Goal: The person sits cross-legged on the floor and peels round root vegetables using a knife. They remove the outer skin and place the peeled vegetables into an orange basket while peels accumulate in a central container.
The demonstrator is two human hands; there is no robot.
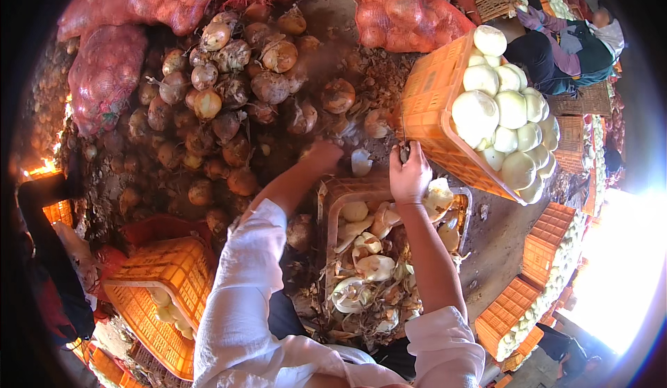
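Note:
My right hand grips a small knife, its thin blade pointing away from me beside an orange plastic crate. My left hand is motion-blurred over the ground at the near side of the unpeeled onions; whether it holds anything is unclear. Between the two hands sits a pale piece of onion. Below them stands an open crate of onion skins and pale peeled layers. My right forearm passes over this crate.
Peeled white onions are heaped above the rim of the tilted-looking orange crate at right. Red mesh sacks of onions lie at the far side. Another orange crate stands at lower left. A person sits at upper right.

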